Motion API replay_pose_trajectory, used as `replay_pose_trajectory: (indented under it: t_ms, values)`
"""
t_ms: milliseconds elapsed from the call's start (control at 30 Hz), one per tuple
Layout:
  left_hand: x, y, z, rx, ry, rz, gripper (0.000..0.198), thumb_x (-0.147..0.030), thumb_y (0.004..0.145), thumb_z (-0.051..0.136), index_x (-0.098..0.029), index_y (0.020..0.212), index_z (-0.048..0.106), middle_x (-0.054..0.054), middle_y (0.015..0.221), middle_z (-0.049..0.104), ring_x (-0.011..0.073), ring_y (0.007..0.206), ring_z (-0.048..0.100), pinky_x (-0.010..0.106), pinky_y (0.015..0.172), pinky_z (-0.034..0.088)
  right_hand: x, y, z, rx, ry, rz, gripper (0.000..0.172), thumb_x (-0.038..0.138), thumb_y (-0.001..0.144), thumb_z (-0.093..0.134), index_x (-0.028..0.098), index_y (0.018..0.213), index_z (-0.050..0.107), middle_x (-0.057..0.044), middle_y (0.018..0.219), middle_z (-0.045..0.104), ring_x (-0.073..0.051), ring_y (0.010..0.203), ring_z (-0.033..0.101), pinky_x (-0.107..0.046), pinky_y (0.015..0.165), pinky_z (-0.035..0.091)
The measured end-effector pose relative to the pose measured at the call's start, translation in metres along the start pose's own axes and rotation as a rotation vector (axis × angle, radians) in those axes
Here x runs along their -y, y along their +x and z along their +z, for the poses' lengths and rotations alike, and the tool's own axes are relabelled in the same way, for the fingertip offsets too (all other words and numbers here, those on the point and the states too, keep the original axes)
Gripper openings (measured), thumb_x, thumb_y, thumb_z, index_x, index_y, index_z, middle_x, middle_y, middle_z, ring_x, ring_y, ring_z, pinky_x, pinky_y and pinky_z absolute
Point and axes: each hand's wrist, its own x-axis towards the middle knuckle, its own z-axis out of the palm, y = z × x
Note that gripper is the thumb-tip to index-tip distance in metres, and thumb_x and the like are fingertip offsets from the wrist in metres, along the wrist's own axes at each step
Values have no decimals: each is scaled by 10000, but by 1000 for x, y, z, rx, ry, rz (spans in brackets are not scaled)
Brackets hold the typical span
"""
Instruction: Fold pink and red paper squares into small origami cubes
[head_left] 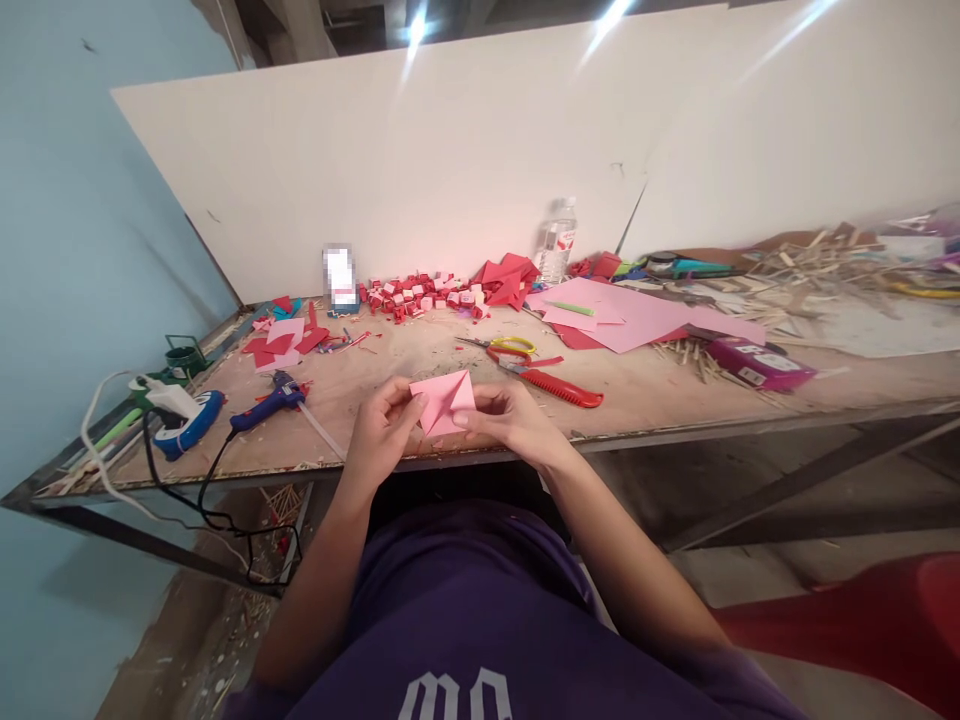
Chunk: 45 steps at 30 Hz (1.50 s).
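Observation:
A folded pink paper square (444, 400) is held between both of my hands just above the near edge of the wooden table (360, 370). My left hand (384, 428) pinches its left side with the fingers closed. My right hand (504, 415) grips its right and lower edge, thumb pressed on top. The paper shows diagonal creases and stands like a diamond.
A blue glue gun (271, 398) with a black cord lies to the left. Yellow-handled scissors (511, 347) and a red utility knife (562, 388) lie beyond my hands. Pink sheets (637, 315), several small red paper pieces (424, 293), a water bottle (557, 240) and wooden sticks (795, 270) stand farther back.

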Motion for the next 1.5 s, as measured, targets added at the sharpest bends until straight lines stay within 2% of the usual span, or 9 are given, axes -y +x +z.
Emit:
replay_pose_trajectory:
  t_ms: [233, 333, 467, 633, 900, 1033, 1167, 1267, 1500]
  values:
    - [0, 1, -2, 113, -40, -47, 275, -441, 879, 691, -167, 891, 709, 25, 787, 700, 149, 685, 623, 247, 653, 510, -4, 2, 1, -44, 82, 87, 367, 455, 740, 847, 135, 915, 803, -83, 832, 774, -223, 697, 721, -333, 688, 576]
    - [-1, 1, -2, 146, -19, -67, 295, -453, 852, 718, -162, 802, 722, 34, 732, 706, 176, 704, 657, 272, 687, 538, -1, 2, 2, -76, 94, 77, 396, 459, 717, 861, 132, 932, 800, -100, 848, 778, -250, 742, 727, -341, 681, 577]
    - [-1, 0, -1, 126, 6, -60, 286, -445, 850, 717, -164, 802, 737, 52, 762, 739, 214, 787, 701, 303, 753, 561, 1, 1, 3, -64, 135, -12, 390, 410, 724, 862, 144, 1000, 788, -86, 911, 784, -226, 792, 719, -338, 773, 565]
    - [2, -1, -3, 124, -3, -64, 273, -425, 851, 720, -154, 872, 741, 57, 800, 748, 200, 767, 683, 278, 696, 539, -5, 3, 1, -83, 77, -8, 319, 396, 758, 829, 123, 920, 800, -67, 813, 761, -188, 694, 660, -288, 653, 511]
    - [-1, -1, -4, 52, -11, -46, 300, -400, 818, 743, -160, 664, 647, 10, 665, 644, 144, 633, 582, 244, 612, 447, 1, 0, -1, -66, 70, -26, 286, 392, 742, 828, 128, 852, 815, -59, 757, 745, -190, 694, 638, -296, 680, 475]
    - [-2, -2, -3, 52, -64, -68, 226, -370, 817, 737, -165, 738, 683, 19, 704, 678, 170, 703, 637, 249, 657, 480, -2, 0, -2, -84, 95, 10, 303, 409, 711, 851, 136, 838, 815, -59, 746, 742, -188, 666, 634, -311, 678, 488]
    - [1, -1, -2, 49, -65, -60, 199, -362, 841, 723, -165, 869, 736, 42, 805, 743, 189, 776, 681, 261, 718, 520, -7, 3, -3, -156, 14, 24, 343, 449, 670, 872, 130, 776, 804, -44, 638, 693, -189, 617, 601, -298, 589, 463]
    - [4, -1, -2, 52, -49, -50, 211, -372, 854, 717, -164, 877, 748, 52, 848, 761, 198, 819, 696, 267, 743, 536, -9, 4, -3, -184, -15, 18, 349, 455, 660, 877, 131, 770, 807, -41, 628, 683, -184, 610, 585, -290, 562, 452]
    - [8, 1, -3, -2, -25, -38, 223, -374, 860, 714, -154, 857, 753, 41, 812, 746, 156, 705, 651, 227, 633, 496, -4, 3, -3, -139, 85, 44, 289, 399, 683, 871, 148, 819, 827, -48, 730, 726, -162, 652, 604, -271, 611, 497]
